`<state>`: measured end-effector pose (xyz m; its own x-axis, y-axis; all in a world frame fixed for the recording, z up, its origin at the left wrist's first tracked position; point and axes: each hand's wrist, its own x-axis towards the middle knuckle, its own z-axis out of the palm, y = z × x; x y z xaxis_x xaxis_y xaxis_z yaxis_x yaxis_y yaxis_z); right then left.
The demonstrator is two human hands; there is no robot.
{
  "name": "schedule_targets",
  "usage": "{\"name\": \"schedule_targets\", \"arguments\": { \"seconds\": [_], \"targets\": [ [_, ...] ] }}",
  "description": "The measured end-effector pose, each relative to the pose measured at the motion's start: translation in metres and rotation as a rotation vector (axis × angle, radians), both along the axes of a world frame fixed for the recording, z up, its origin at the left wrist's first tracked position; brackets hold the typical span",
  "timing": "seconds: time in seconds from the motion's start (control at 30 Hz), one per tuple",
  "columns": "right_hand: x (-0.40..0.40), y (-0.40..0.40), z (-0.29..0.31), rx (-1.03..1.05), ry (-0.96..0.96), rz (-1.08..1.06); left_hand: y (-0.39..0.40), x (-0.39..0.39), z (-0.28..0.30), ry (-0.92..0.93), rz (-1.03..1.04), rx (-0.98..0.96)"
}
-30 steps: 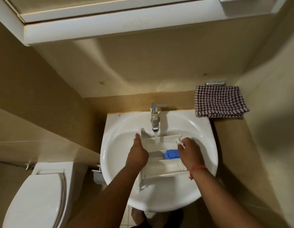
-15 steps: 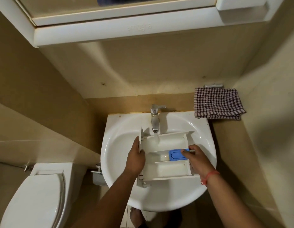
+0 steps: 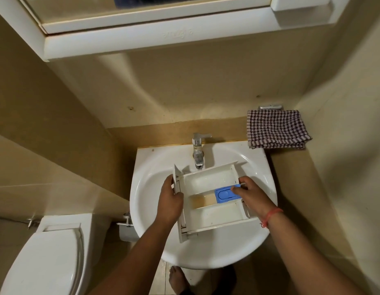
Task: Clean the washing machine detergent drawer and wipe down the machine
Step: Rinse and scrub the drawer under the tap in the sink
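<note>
Drawer (image 3: 208, 184) between both hands' grip.

One white detergent drawer (image 3: 208, 196) sits over one white sink (image 3: 150, 209), with three compartments showing and one blue insert (image 3: 224, 193). Two hands: the left hand (image 3: 171, 202) and the right hand (image 3: 249, 194). One tap (image 3: 198, 154). One checked cloth (image 3: 277, 129). One toilet (image 3: 50, 260). One red wristband (image 3: 272, 216). One bare foot (image 3: 177, 278).
</note>
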<state>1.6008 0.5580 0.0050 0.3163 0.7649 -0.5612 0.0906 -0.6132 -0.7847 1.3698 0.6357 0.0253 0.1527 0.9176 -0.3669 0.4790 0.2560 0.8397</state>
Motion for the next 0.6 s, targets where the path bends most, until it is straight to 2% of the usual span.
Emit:
{"name": "schedule_targets", "arguments": {
  "seconds": [0.17, 0.37, 0.5, 0.6],
  "targets": [
    [-0.004, 0.002, 0.006, 0.014, 0.021, -0.027, 0.001, -0.004, -0.001, 0.012, -0.009, -0.014],
    [0.020, 0.003, 0.024, -0.032, -0.067, 0.070, 0.003, 0.003, 0.000, -0.027, -0.044, -0.167],
    [0.039, 0.015, 0.027, -0.148, 0.022, 0.115, 0.010, 0.000, -0.001, -0.069, 0.015, -0.244],
    [0.041, 0.023, 0.017, -0.224, 0.212, 0.146, 0.020, -0.004, 0.000, -0.074, 0.064, -0.246]
  ]
}}
